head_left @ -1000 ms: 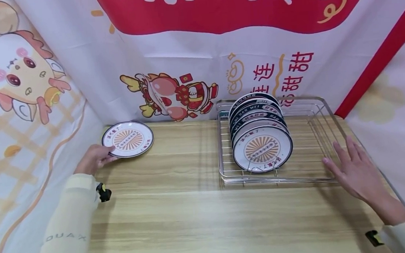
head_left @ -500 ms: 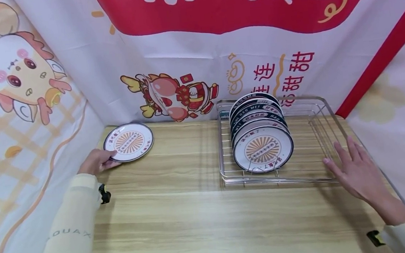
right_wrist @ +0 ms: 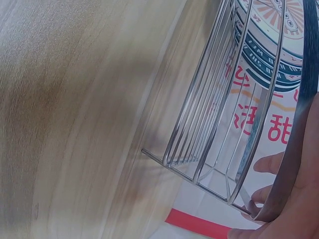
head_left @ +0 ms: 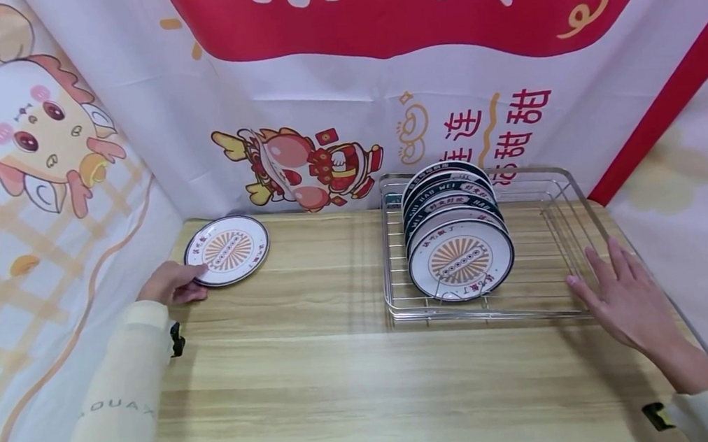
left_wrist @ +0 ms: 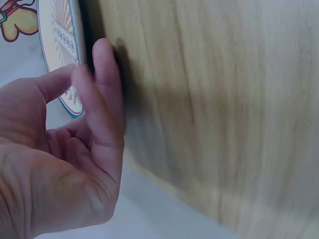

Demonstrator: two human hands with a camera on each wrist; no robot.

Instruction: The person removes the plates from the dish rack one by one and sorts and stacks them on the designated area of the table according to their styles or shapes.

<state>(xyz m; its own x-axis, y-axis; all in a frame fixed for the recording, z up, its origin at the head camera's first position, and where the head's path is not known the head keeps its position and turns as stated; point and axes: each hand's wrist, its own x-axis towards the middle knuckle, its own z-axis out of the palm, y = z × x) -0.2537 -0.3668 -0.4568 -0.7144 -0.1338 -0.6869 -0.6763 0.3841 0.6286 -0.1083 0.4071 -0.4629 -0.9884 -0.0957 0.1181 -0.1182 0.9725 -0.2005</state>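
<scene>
A round white plate (head_left: 227, 252) with an orange sunburst centre and dark rim lies at the table's back left. My left hand (head_left: 172, 282) is at its near-left edge. The thumb is on top of the rim, the index fingertip is at the rim beside it in the left wrist view, and the other fingers are by the tabletop. Several similar plates (head_left: 461, 262) stand on edge in a wire rack (head_left: 482, 316) at the right. My right hand (head_left: 629, 302) rests on the rack's right end with fingers straight and spread.
The wood-grain table (head_left: 369, 388) ends at the back against a white-and-red printed cloth (head_left: 316, 77). Another printed cloth (head_left: 32, 228) hangs along the left side. The rack's bare wires (right_wrist: 199, 114) stand upright beside the right hand.
The left plate has come down slightly and lies flatter. My left fingers have slid partly out from beneath its edge, while the thumb stays on top. The right hand has hardly moved.
</scene>
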